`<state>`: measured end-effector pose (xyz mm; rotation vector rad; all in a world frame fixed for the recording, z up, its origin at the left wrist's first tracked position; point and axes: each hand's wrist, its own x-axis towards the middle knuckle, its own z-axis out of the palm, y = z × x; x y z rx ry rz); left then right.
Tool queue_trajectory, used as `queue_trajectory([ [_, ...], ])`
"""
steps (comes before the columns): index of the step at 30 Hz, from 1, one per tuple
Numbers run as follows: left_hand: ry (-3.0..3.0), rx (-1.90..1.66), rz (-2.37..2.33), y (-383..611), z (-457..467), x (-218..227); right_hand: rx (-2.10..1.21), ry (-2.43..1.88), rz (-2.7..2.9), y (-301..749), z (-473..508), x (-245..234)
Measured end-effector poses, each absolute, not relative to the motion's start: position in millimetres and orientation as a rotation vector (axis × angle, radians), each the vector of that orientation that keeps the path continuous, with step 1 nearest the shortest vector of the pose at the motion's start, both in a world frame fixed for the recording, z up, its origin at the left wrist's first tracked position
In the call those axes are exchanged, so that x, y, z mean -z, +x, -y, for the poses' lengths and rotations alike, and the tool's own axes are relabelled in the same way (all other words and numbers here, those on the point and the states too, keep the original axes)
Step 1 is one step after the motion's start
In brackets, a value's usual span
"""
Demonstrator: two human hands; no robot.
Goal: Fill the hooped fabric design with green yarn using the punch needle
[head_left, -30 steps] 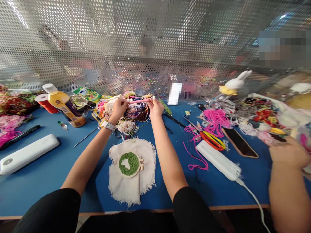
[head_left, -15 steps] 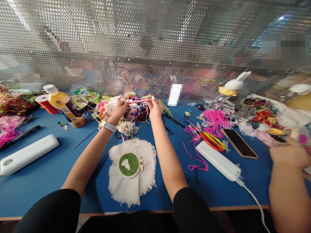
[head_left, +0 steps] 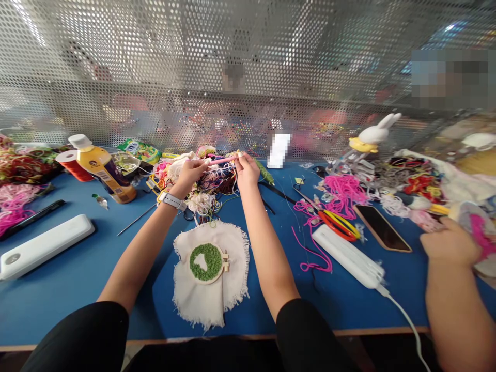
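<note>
– Left hand (head_left: 192, 173) and right hand (head_left: 248, 170) have drawn slightly closer together, and at far right a neighbour's hand (head_left: 449, 240) has shifted a little leftward.

– What are the person's own hands holding?

– One slender pink rod (head_left: 220, 161), smooth and straight, held nearly level. Left fingers are closed on one end, right fingertips pinched around the other; whether they also pinch a thread is too small to tell.

– Where is it, exactly?

– Raised in front of a tangled multicoloured yarn pile (head_left: 203, 201), beyond a white cloth with frayed edges (head_left: 234, 305). On that cloth sits a pale round hoop with green looped stitching (head_left: 211, 261) and a white patch.

– And the surroundings?

– A blue surface (head_left: 132, 281), backed by a perforated grey metal panel (head_left: 155, 67). Left stands an orange-and-purple bottle with a white cap (head_left: 103, 168); right lie scissors with red and yellow handles (head_left: 339, 225) and a dark-screened phone (head_left: 382, 227).

– Room to move?

– Blue spreads between the cloth and a long white rounded block (head_left: 46, 247) at left. On the right, a white oblong device with a cable (head_left: 346, 256) narrows the gap. The cloth nearly reaches the front edge.
</note>
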<state>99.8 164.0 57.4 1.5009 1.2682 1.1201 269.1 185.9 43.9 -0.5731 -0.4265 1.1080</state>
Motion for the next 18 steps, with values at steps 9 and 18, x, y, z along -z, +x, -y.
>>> queue_trajectory([
  [9, 1.422, -1.095, -1.256, 102, -168, -53, -1.186, -0.597, 0.434, 264, -182, -45],
  [18, 1.424, -1.030, -1.262, 104, -165, -57, -1.171, -0.589, 0.448, 260, -176, -51],
])
